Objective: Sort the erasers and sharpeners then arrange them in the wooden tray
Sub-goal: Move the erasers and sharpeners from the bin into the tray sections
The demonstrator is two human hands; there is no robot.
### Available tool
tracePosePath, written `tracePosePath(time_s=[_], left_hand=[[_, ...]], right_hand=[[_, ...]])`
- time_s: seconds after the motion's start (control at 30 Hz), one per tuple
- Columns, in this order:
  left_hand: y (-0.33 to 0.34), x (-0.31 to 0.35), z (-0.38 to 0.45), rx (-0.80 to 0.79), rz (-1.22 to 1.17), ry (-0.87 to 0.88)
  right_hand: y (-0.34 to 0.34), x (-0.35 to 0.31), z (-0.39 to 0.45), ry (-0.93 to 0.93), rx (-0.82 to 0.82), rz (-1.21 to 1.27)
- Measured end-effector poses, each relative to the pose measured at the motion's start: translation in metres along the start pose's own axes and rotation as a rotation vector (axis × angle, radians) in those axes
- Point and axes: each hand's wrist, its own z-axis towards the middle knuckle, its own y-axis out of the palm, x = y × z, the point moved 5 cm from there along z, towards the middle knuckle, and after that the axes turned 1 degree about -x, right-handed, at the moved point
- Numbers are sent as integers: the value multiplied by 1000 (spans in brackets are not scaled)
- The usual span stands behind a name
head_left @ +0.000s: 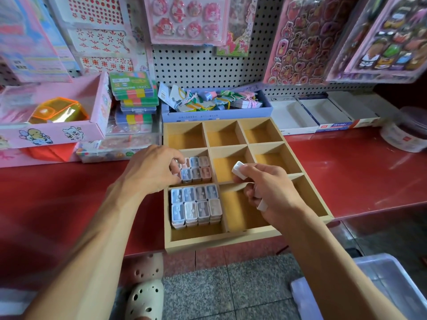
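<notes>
Left hand [150,168] pinches sharpener in mid-left cell, part-filled row [195,168]. Front-left cell holds full sharpener stack [196,205]. Right hand [270,192] grips white erasers [238,169] over tray [231,241] middle. Seven cells bare; erasers not yet placed. Behind on red tabletop [358,172]: pink box [53,132], blue box [217,113]; nothing blocks the cells.

Support surface: glossy red counter [346,172], front edge running left to right. Directly on it: light wooden nine-compartment tray [231,242], overhanging the front edge; pink cardboard display box [57,132] at left; clear plastic box of small coloured items [111,151] beside it; pale blue cardboard box [215,115] behind the tray; white open cartons [300,121] right of it; round lidded tub [406,132] far right.
</notes>
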Motion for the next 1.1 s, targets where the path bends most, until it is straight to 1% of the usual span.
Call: tracePosePath(time_s=[0.1,0.17,0.23,0.33,0.43,0.53,0.67,0.73,0.8,0.9,1.0,1.1], left_hand=[[-1,-1,-1,0,-9,14],[-7,0,-2,36,-52,18],[-14,8,-4,95,-175,59],[-18,36,-10,130,-423,180],[-14,57,-12,187,-484,266],[-13,61,-12,268,-461,289],[-15,61,-10,297,-444,310],[-17,50,-4,296,-426,286],[-17,32,4,274,-351,212],[-9,13,12,187,-233,88],[2,23,19,109,-118,73],[7,35,25,83,-6,86]], right_hand=[[5,-2,-1,-15,-18,-21],[9,-5,-2,-21,-26,-31],[13,-8,-2,-37,-27,-26],[21,-14,-1,-84,-4,-9],[28,-19,1,-119,24,-12],[29,-23,2,-150,38,-22],[29,-27,3,-159,39,-49],[26,-27,5,-117,51,-41],[19,-26,7,-48,81,38],[6,-25,10,6,122,121],[-1,-24,13,8,120,129],[-4,-19,13,17,100,119]])
